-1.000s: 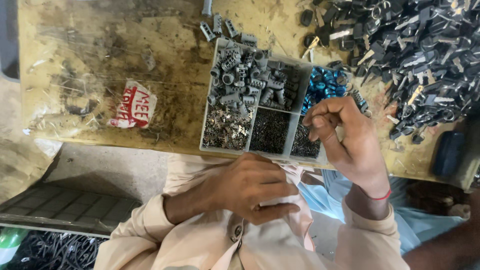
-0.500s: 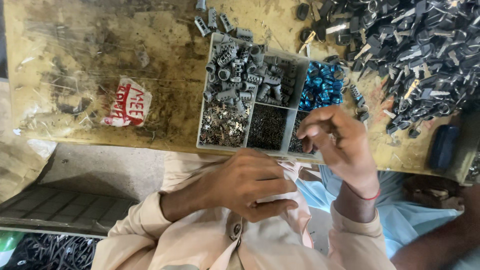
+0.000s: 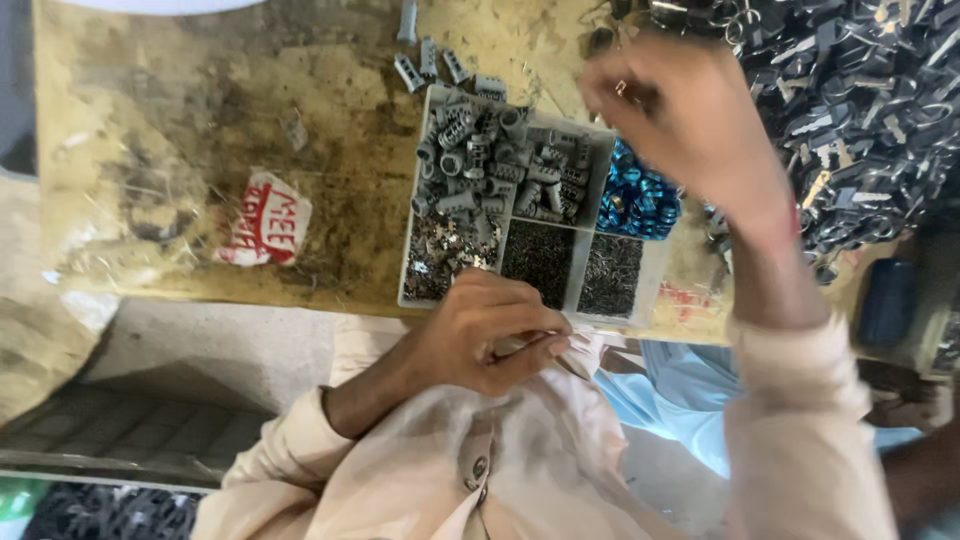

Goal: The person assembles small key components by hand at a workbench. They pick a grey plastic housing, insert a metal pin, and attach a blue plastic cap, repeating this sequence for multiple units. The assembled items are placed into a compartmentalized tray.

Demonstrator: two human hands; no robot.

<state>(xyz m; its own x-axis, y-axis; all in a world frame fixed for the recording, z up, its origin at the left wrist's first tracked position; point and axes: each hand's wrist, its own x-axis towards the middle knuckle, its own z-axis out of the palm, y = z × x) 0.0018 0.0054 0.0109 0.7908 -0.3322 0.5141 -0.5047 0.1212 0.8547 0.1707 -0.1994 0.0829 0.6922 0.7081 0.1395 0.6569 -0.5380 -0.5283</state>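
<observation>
My left hand [image 3: 490, 330] rests at the near edge of a white compartment tray [image 3: 655, 290], fingers closed on a small pale part pinched between thumb and fingers. My right hand [image 3: 690, 110] is raised and blurred over the far right of the tray, beside a heap of dark metal parts [image 3: 860, 110]; its fingers are curled and I cannot tell what they hold. The tray holds grey cylindrical pieces [image 3: 480, 165], shiny blue pieces [image 3: 640, 200], silver bits [image 3: 440, 260] and fine dark pins [image 3: 540, 260].
The tray sits on a worn yellowish wooden table [image 3: 200, 120]. A red-and-white packet [image 3: 265, 220] lies to the left, loose grey cylinders [image 3: 430, 65] beyond the tray, a dark blue object [image 3: 885, 300] at the right edge. Another person's arm [image 3: 920, 470] shows bottom right.
My right hand has risen from the tray's near right corner toward the far side, next to the dark heap. My left hand stays closed at the near edge of the tray.
</observation>
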